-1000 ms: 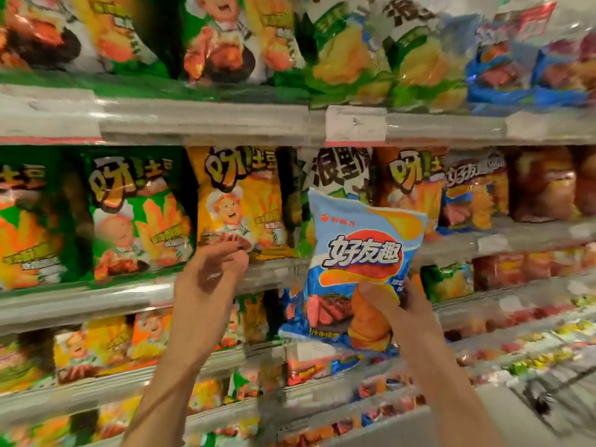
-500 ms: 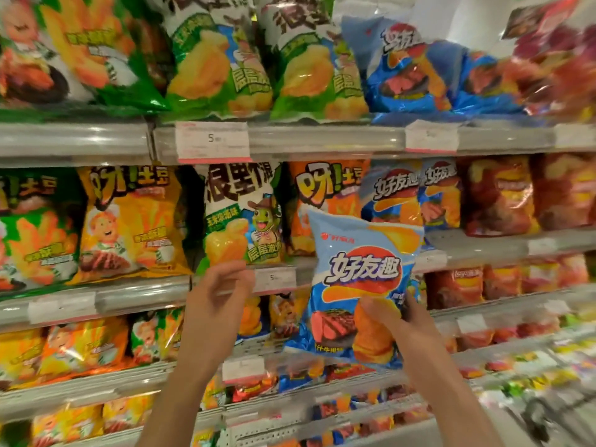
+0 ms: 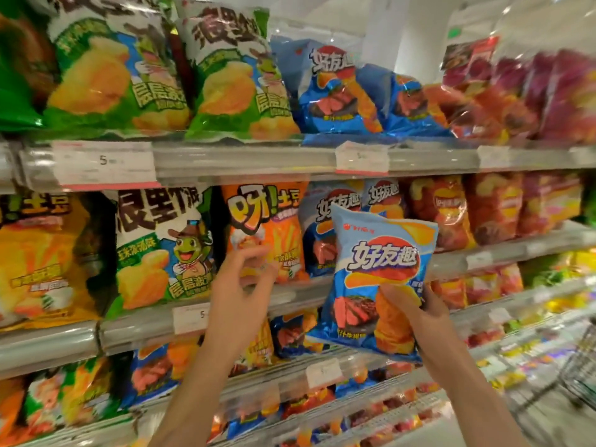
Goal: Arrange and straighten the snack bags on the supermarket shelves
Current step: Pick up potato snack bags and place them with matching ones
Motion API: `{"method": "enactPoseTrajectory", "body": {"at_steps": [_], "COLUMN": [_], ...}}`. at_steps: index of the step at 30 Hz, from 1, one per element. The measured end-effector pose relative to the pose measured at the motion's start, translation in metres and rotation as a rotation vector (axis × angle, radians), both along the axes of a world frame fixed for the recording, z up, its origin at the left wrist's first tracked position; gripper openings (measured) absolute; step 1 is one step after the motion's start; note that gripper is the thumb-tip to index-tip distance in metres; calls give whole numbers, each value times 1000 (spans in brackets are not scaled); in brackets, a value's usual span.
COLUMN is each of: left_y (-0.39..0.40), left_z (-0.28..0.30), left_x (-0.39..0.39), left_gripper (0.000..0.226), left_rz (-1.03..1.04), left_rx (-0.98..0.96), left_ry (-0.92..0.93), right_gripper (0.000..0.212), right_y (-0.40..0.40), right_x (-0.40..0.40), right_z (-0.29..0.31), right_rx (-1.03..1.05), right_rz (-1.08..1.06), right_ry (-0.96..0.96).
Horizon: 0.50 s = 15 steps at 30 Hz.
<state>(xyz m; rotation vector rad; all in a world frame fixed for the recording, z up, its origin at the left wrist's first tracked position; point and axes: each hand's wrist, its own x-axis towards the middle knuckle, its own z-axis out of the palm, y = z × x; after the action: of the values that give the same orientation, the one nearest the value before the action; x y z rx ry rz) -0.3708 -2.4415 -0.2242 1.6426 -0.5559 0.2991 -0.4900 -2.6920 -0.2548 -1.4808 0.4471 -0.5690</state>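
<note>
A blue snack bag [image 3: 380, 279] is being held upright by the right hand [image 3: 419, 309], thumb pressed on its front, just before the middle shelf [image 3: 290, 295]. The left hand [image 3: 240, 285] is being raised before an orange bag [image 3: 267, 230], fingers loosely curled; contact cannot be told.

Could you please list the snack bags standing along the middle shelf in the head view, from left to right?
Yellow fries bag → green-and-white bag with a cartoon cowboy → orange fries bag → blue steak-flavour crisp bags → red crisp bags.

Single head view, close, facing snack shelves [image 3: 245, 159], angled slightly rightward.
</note>
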Motion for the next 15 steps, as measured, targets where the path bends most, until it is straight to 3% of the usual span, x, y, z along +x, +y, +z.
{"method": "enactPoseTrajectory", "body": {"at_steps": [8,12,15], "left_y": [-72,-123,-153], "left_z": [-1,2,-1], "left_x": [1,6,17], "left_gripper": [20,24,28], "left_rz": [64,124,190], "left_rx": [1,36,140], "left_ry": [20,4,-84], "right_gripper": [48,22,37], "right_y": [-101,-152,-186], "right_x": [26,52,76], "right_z": [20,37,48], "right_rx": [-78,-147,-236], "right_rz": [-25,38,72], "right_ry": [27,26,6]}}
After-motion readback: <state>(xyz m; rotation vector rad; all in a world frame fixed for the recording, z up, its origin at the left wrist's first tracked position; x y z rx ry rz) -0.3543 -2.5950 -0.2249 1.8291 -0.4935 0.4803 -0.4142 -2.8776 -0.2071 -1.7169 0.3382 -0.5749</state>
